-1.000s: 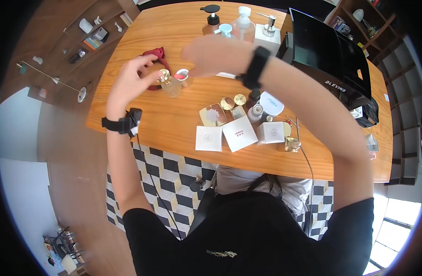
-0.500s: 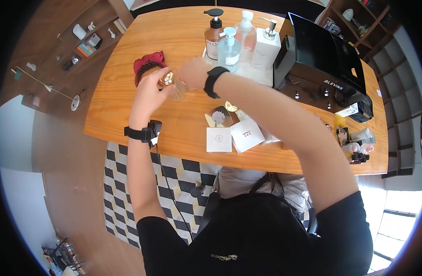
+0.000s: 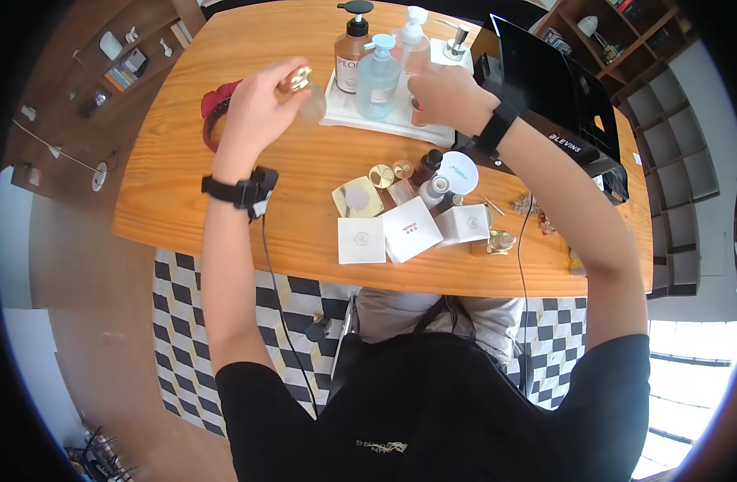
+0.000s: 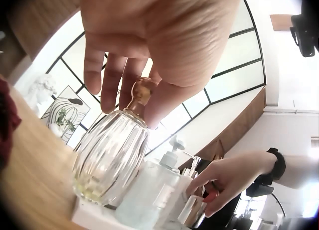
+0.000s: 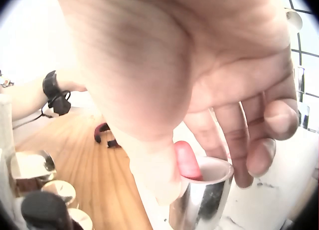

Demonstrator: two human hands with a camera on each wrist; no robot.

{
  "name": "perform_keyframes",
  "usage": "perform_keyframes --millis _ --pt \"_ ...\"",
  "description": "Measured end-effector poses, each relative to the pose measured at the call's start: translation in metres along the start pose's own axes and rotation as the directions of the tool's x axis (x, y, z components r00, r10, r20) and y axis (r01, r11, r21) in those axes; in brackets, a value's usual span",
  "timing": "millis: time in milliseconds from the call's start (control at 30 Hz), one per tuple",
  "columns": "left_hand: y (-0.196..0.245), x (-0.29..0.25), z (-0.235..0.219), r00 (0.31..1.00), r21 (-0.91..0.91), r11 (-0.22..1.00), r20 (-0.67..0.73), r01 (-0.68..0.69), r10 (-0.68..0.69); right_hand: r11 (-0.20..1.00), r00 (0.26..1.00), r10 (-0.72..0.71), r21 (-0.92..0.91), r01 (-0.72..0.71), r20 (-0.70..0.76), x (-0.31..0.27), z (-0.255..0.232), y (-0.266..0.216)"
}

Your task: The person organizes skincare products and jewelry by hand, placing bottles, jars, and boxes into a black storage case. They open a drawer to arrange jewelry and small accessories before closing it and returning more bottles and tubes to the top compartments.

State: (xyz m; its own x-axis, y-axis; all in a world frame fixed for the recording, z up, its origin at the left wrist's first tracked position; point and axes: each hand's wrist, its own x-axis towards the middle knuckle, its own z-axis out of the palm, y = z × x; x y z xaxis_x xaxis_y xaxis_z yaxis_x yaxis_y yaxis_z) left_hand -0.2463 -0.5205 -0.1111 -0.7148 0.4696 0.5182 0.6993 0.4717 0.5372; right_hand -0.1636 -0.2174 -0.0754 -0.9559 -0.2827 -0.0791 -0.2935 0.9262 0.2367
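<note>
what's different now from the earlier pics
The left hand has carried the glass bottle rightward, away from the dark red headband, gripping its gold top. The right hand has moved the silver cup rightward, from beside that bottle to the white tray, and holds it. The headband, white boxes and pump bottles stayed put.

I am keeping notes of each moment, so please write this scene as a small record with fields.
left hand: holds a ribbed glass bottle by its gold top
right hand: holds a silver cup with a red item in its mouth
white tray: bears a brown pump bottle and a blue pump bottle, among others
table's near side: white boxes
beyond left forearm: dark red band
</note>
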Motion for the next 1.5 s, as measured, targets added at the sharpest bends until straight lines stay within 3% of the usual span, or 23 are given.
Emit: perform_keyframes --millis 100,167,400,500,600,667,800,867,933,1000,1200,1500 --pt "0.003 0.024 0.022 0.995 -0.01 0.995 -0.013 -0.098 0.098 0.997 0.999 0.054 -0.064 -0.054 0.003 0.002 0.023 0.004" --pt "0.003 0.036 0.033 0.994 0.026 0.994 0.025 -0.105 0.104 0.99 0.993 0.066 -0.114 -0.077 -0.099 0.003 0.034 0.008" --pt "-0.013 0.049 0.054 0.994 0.028 0.994 0.049 -0.102 0.101 0.99 0.999 0.044 -0.132 -0.044 -0.002 -0.006 0.037 0.014" --pt "-0.014 0.049 0.059 0.995 0.03 0.997 0.065 -0.075 0.073 0.992 0.998 0.049 -0.12 -0.043 0.048 -0.007 0.025 0.015" --pt "-0.009 0.047 0.058 0.995 0.048 0.997 0.079 -0.06 0.056 1.0 0.999 -0.008 -0.002 0.008 0.031 -0.012 -0.026 0.015" --pt "-0.003 0.047 0.057 0.994 0.002 1.0 0.104 -0.011 0.011 0.997 0.956 0.028 0.073 -0.007 -0.291 -0.01 -0.057 0.011" --pt "-0.004 0.049 0.062 0.99 0.06 0.998 0.14 -0.027 0.018 0.996 0.96 0.08 0.048 -0.07 -0.269 0.025 -0.068 0.015" --pt "-0.007 0.05 0.065 0.991 0.055 0.997 0.123 -0.053 0.045 0.994 0.915 -0.032 0.085 0.072 -0.402 0.038 -0.044 0.011" --pt "-0.002 0.05 0.063 0.988 0.046 0.999 0.153 -0.012 0.005 0.989 0.936 -0.034 0.125 0.082 -0.35 0.046 -0.04 0.009" --pt "0.001 0.05 0.063 0.983 0.04 0.999 0.179 0.036 -0.043 0.989 0.97 0.076 0.137 -0.045 -0.23 0.05 -0.042 0.006" --pt "0.008 0.05 0.069 0.987 -0.021 0.999 0.157 -0.038 0.041 0.989 0.962 0.078 0.138 -0.043 -0.262 0.036 -0.039 0.021" --pt "0.012 0.051 0.074 0.982 0.017 1.0 0.19 -0.026 0.022 0.989 0.972 0.089 0.138 -0.06 -0.216 0.029 -0.032 0.022"
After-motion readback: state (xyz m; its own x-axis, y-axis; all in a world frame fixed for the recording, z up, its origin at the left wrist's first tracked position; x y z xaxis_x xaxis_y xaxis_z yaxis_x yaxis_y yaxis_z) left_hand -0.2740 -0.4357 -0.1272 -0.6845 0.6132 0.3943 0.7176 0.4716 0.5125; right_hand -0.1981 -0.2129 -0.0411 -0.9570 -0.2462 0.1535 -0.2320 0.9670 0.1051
